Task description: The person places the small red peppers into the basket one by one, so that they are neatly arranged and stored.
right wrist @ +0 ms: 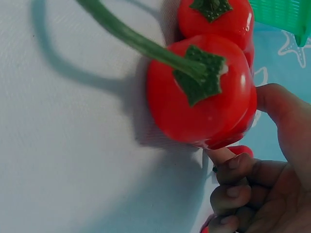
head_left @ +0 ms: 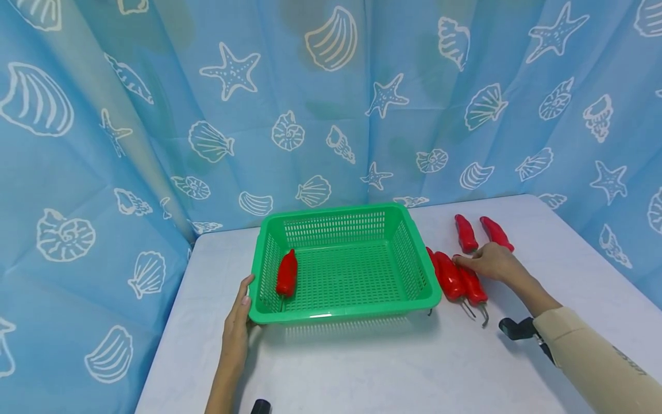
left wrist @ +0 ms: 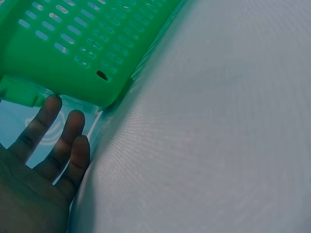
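Note:
My left hand (head_left: 235,330) is beside the left end of a green plastic basket (head_left: 331,318), fingertips right at its rim. In the left wrist view its fingers (left wrist: 73,126) are extended against the basket's corner. One long red pepper (head_left: 287,273) lies inside the basket, at the left. To the right of the basket, my right hand (head_left: 493,261) pinches another red pepper (head_left: 472,286) near its far end, thumb on one side and index finger on the other. This pepper's green stem (right wrist: 141,48) points away from the hand in the right wrist view.
Another red pepper (head_left: 449,276) lies between the held one and the basket, with one more partly hidden by the rim. Two red peppers (head_left: 465,233) lie farther back, beyond the right hand. A blue shell-patterned curtain (head_left: 331,98) hangs behind the white table (head_left: 362,368).

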`<state>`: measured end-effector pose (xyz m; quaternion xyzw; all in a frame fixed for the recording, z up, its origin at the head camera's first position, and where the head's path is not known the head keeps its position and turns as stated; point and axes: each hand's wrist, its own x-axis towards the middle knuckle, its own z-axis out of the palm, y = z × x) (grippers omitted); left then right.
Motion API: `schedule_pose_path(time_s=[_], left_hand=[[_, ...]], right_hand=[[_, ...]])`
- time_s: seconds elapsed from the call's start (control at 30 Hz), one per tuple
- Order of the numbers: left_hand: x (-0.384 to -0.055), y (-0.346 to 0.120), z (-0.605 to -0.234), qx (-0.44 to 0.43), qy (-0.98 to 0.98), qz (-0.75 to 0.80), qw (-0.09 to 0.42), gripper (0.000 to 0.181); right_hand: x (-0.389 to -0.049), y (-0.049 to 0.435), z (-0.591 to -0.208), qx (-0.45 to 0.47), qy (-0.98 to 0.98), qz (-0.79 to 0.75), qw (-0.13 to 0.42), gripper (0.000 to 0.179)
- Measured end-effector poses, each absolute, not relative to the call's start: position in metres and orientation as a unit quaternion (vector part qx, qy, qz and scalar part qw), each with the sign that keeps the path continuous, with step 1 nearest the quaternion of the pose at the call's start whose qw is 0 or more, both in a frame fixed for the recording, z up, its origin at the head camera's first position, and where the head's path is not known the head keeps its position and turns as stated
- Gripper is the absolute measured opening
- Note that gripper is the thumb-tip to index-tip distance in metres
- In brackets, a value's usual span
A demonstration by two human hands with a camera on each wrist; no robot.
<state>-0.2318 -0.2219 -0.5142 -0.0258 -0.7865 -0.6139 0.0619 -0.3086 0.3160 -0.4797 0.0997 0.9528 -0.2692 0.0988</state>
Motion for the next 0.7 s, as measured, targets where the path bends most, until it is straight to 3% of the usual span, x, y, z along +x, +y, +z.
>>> schedule_pose_path(time_s=[0.7], left_hand=[[-0.232,-0.2221,-0.5142,-0.034,-0.781,-0.62,0.061,0.047]], right_hand=[[-0.3048,0.3206,-0.472,0.113,0.941,-0.301,0.106,0.048]])
